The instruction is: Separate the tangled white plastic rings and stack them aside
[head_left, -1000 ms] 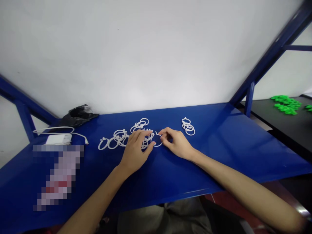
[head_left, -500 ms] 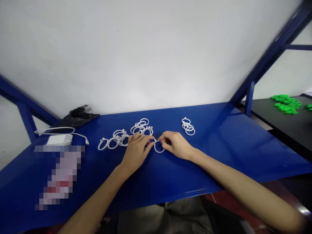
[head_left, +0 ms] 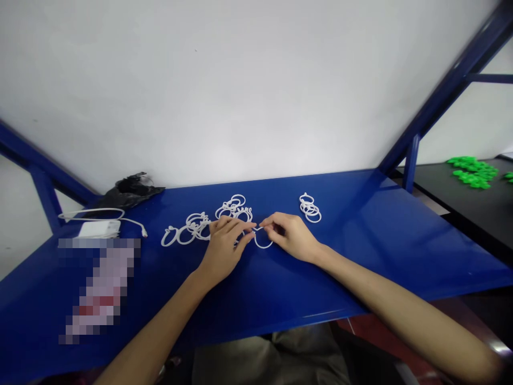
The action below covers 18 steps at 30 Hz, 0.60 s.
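Note:
A thin white ring (head_left: 263,247) is held between my two hands, just above or on the blue tabletop. My left hand (head_left: 226,241) pinches its left side between thumb and fingers. On the other side, my right hand (head_left: 291,235) grips it with thumb and forefinger. The ring's top is partly covered by my fingertips. Beyond and left of my left hand lies a loose group of similar white rings (head_left: 186,235) with small knobs, some overlapping. A smaller cluster of white rings (head_left: 310,210) lies farther back to the right.
A black plastic bag (head_left: 127,193) lies at the back left, near a white charger (head_left: 98,230) with a cable. A blurred-out item (head_left: 105,289) is on the left. Blue frame bars (head_left: 444,88) rise at both sides. Green pieces (head_left: 473,172) rest on a black table at right.
The ring between my hands looks slightly wider at its top, with my fingertips raised a little. My right hand has shifted very slightly. The other rings lie where they were.

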Tool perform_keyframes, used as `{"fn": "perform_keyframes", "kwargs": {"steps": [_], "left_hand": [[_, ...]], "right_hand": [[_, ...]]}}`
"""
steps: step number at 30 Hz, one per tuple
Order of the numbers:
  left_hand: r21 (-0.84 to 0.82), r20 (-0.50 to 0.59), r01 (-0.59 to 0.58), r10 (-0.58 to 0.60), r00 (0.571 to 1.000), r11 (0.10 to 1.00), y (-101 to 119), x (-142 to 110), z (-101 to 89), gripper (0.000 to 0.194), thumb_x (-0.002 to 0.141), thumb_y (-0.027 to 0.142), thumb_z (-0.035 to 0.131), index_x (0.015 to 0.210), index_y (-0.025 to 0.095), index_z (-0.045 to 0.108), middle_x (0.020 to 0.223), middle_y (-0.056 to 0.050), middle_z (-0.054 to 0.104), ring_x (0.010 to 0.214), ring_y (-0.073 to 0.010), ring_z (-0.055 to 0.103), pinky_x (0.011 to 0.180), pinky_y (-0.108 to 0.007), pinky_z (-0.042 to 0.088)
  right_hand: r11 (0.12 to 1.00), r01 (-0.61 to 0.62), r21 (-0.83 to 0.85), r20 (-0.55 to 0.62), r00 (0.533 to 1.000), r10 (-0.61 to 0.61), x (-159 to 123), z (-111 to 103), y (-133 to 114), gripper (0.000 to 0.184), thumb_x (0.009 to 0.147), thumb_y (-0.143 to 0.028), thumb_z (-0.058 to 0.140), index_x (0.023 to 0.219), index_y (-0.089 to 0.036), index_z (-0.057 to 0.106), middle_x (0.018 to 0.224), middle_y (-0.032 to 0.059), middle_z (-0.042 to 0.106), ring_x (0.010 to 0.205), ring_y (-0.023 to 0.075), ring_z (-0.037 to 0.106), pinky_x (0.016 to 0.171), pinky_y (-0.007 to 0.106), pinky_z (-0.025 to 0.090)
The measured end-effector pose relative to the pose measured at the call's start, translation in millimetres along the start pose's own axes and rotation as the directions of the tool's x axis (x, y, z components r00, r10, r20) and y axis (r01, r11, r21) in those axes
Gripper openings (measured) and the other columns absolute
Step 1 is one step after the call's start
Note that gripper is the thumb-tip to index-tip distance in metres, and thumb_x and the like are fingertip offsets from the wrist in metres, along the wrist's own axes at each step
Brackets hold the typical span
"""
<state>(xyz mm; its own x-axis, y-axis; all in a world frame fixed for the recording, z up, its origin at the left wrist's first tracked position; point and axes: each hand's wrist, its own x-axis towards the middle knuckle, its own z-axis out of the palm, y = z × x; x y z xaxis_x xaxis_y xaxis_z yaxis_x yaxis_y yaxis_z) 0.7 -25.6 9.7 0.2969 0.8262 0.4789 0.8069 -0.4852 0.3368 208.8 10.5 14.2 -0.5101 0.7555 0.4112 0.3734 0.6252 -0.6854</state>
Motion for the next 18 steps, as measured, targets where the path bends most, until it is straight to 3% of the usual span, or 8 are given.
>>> {"fn": "perform_keyframes", "kwargs": {"steps": [4, 11, 18], "left_hand": [[0.013, -0.041, -0.003, 0.004, 0.999, 1.0, 0, 1, -1.8, 0.018, 0.095, 0.025, 0.054, 0.088, 0.026, 0.071, 0.088, 0.0, 0.075, 0.092, -0.0214, 0.059, 0.088, -0.041, 0.037], [0.034, -0.12, -0.061, 0.065, 0.991, 0.998, 2, -3, 0.2, 0.023, 0.096, 0.02, 0.051, 0.082, 0.025, 0.068, 0.084, 0.002, 0.075, 0.088, -0.0204, 0.059, 0.089, -0.042, 0.034], [0.029, -0.085, -0.053, 0.055, 0.995, 0.998, 3, -4, -2.0, 0.031, 0.096, 0.016, 0.045, 0.079, 0.025, 0.069, 0.078, 0.0, 0.074, 0.089, -0.0209, 0.06, 0.086, -0.042, 0.036]], "right_hand": [[0.996, -0.022, 0.086, 0.088, 0.996, 0.015, -1, 0, -3, 0.008, 0.092, -0.024, 0.062, 0.09, -0.018, 0.066, 0.074, -0.0008, 0.061, 0.064, 0.0112, 0.056, 0.06, 0.023, 0.044], [0.986, -0.06, 0.155, 0.145, 0.989, 0.037, -2, -1, -9, 0.015, 0.094, -0.03, 0.063, 0.086, -0.017, 0.065, 0.071, -0.0023, 0.059, 0.061, 0.0105, 0.053, 0.059, 0.023, 0.042], [0.989, 0.036, 0.143, 0.15, 0.987, -0.058, -5, -1, -18, 0.013, 0.095, -0.027, 0.062, 0.086, -0.018, 0.065, 0.078, -0.0001, 0.063, 0.065, 0.0114, 0.057, 0.062, 0.024, 0.044]]}}
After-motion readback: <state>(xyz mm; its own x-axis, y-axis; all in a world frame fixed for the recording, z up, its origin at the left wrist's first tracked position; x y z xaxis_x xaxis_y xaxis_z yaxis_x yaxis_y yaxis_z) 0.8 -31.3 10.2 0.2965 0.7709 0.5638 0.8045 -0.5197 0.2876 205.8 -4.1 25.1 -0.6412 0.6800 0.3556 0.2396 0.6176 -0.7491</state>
